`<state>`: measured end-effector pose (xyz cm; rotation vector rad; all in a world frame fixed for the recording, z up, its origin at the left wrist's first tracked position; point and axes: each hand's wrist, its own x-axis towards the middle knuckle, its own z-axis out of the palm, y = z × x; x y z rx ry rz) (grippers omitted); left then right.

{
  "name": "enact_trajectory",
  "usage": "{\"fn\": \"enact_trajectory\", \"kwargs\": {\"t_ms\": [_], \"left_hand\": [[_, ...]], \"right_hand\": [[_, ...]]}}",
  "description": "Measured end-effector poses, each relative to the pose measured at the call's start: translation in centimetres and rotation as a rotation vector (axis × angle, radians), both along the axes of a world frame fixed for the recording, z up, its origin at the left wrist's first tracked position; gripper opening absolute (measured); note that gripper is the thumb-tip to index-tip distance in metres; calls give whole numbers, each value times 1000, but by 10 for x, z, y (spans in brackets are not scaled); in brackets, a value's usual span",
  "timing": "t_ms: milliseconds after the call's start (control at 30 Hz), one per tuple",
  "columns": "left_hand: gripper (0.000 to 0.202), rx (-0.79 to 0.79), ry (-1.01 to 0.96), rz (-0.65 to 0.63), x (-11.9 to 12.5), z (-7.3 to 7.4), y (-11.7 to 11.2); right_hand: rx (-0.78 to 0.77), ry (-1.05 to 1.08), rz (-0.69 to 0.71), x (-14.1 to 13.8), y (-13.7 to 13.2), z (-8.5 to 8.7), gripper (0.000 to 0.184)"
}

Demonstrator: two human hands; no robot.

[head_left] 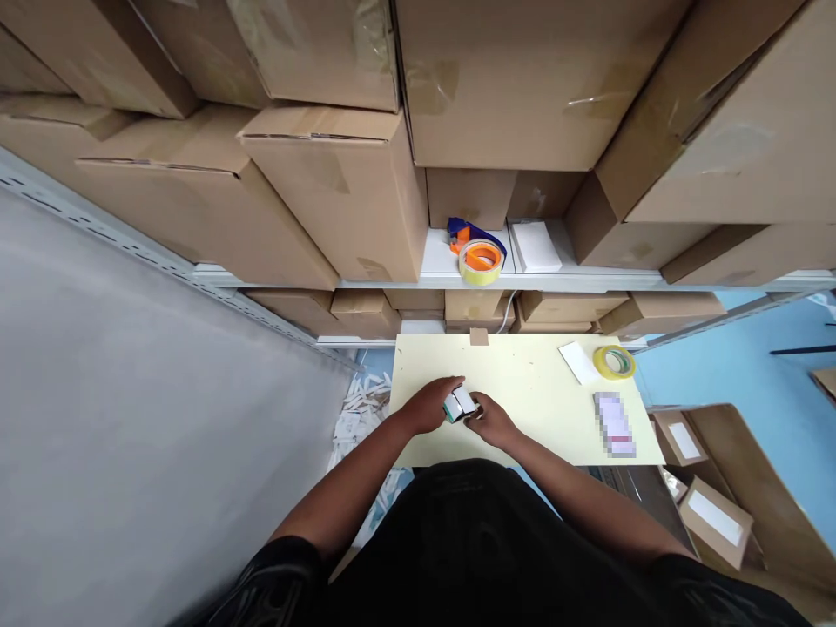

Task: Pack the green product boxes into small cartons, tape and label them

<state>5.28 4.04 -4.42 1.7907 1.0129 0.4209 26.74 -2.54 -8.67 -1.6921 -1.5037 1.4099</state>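
A small white box point(461, 403) with dark lines and a teal edge is held above the pale yellow tabletop point(515, 383). Around its left side curl the fingers of my left hand point(429, 406), closed on it. My right hand point(492, 422) is closed at the box's right end, with the fingertips pinched against it. A small light piece shows between those fingers, and I cannot tell whether it is a flap of the box. Parts of the box are covered by both hands.
On the table's right lie a yellow tape roll point(614, 361), a white card stack point(578, 362) and a blurred-out item point(614, 424). A tape dispenser point(480, 251) and cartons point(340, 192) fill the shelf. An open carton point(771, 488) holding boxes stands right; paper scraps point(359, 409) lie left.
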Motion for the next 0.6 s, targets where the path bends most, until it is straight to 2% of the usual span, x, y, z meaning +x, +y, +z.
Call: {"fn": "enact_trajectory", "kwargs": {"t_ms": [133, 233, 367, 500, 600], "left_hand": [[62, 90, 131, 416, -4, -9, -19], [54, -12, 100, 579, -9, -13, -30], [48, -96, -1, 572, -8, -13, -36], [56, -67, 97, 541, -4, -7, -32], [51, -77, 171, 512, -2, -3, -28]], "right_hand": [[7, -25, 59, -5, 14, 15, 35], [-17, -69, 113, -10, 23, 21, 39], [-102, -158, 66, -20, 30, 24, 52], [-144, -299, 79, -31, 29, 29, 54], [-146, -363, 101, -37, 28, 35, 54]]}}
